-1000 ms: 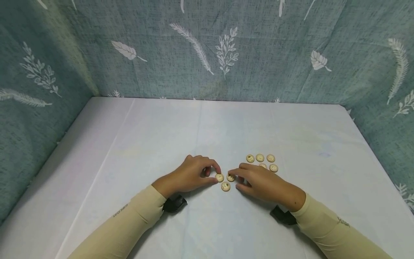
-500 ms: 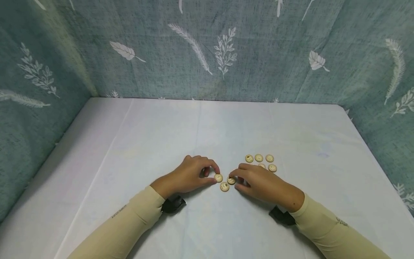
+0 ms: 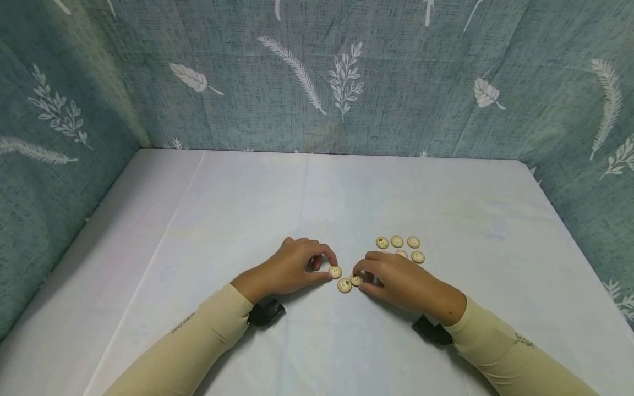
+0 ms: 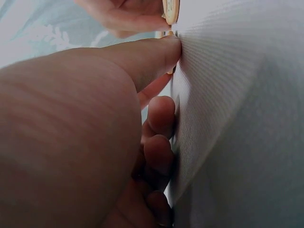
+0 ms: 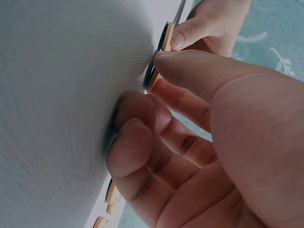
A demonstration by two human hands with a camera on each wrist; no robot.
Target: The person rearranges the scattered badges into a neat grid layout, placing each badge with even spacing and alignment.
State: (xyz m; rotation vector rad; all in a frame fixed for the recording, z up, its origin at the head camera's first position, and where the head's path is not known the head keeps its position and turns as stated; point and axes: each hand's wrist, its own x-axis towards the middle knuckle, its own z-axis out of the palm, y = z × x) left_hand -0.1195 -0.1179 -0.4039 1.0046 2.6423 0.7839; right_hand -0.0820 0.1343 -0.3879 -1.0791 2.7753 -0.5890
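Observation:
Three pale round wooden discs with small dark marks lie close together on the white cloth. My left hand [image 3: 296,268] pinches the left wooden disc [image 3: 335,272] at its edge between thumb and index finger. Between the hands, closer to me, lies the front wooden disc [image 3: 344,285], which neither hand visibly grips. My right hand [image 3: 396,278] has its thumb and index finger on the right wooden disc [image 3: 356,280], beside the front one. In the right wrist view, that held wooden disc [image 5: 152,80] is partly covered by the thumb [image 5: 183,66], and the other fingers are curled on the cloth.
Behind the right hand, more wooden discs [image 3: 397,241] lie in rows, some partly hidden by that hand. White cloth [image 3: 238,209] covers the table. Green leaf-patterned fabric [image 3: 317,71] rises at the back and sides.
My right hand has slid its disc toward me and slightly right, so it now sits beside the front disc. The left hand and its disc have stayed in place.

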